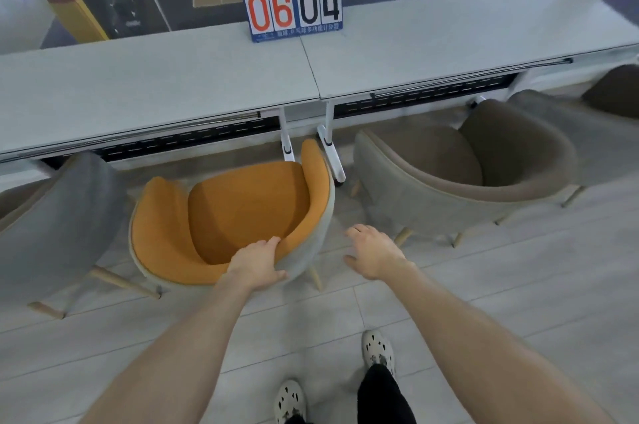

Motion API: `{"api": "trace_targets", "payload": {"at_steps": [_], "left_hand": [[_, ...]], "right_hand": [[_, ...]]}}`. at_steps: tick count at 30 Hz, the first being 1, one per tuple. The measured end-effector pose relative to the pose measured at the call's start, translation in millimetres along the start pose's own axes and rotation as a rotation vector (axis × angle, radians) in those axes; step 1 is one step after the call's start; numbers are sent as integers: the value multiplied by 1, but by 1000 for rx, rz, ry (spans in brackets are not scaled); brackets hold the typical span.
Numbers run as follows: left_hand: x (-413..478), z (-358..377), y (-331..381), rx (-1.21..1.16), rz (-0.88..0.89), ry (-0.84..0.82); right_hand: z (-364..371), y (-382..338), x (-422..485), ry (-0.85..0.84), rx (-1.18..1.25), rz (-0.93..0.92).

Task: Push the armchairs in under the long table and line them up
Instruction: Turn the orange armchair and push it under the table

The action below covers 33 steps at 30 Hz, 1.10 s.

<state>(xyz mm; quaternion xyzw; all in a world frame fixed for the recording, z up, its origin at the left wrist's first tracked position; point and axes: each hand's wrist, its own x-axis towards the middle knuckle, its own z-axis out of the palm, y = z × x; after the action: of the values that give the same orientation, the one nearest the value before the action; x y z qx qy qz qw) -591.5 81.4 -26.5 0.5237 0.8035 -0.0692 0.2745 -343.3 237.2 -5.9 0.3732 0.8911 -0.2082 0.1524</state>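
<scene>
An orange armchair (238,212) with a grey outer shell stands in front of the long white table (173,84), turned slightly and pulled out from it. My left hand (257,264) grips the top of its backrest at the near right. My right hand (373,255) hovers open just right of that chair, touching nothing. A beige armchair (449,174) stands to the right, angled, its front near the table edge. A grey armchair (58,216) sits at the left, partly under the table.
A flip scoreboard (295,4) reading 06 04 stands on the table's far side. White table legs (328,150) come down between the orange and beige chairs. Another brown chair (615,91) is at the far right. My feet (377,351) stand on pale floorboards.
</scene>
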Motion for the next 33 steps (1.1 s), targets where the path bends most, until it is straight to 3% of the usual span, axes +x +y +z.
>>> {"api": "trace_targets", "payload": {"at_steps": [8,15,21,33], "left_hand": [[76,4,84,-9,-174,59],[123,9,98,-16,-266,74],[131,11,105,45,-252,77],[131,13,103,-9,-237,78]], "right_hand": [[-43,124,46,87,-63,-34],[-63,199,85,119,-205,-50],[-50,230,100,42,-180,-3],[-40,230,103,65,-146,-13]]}}
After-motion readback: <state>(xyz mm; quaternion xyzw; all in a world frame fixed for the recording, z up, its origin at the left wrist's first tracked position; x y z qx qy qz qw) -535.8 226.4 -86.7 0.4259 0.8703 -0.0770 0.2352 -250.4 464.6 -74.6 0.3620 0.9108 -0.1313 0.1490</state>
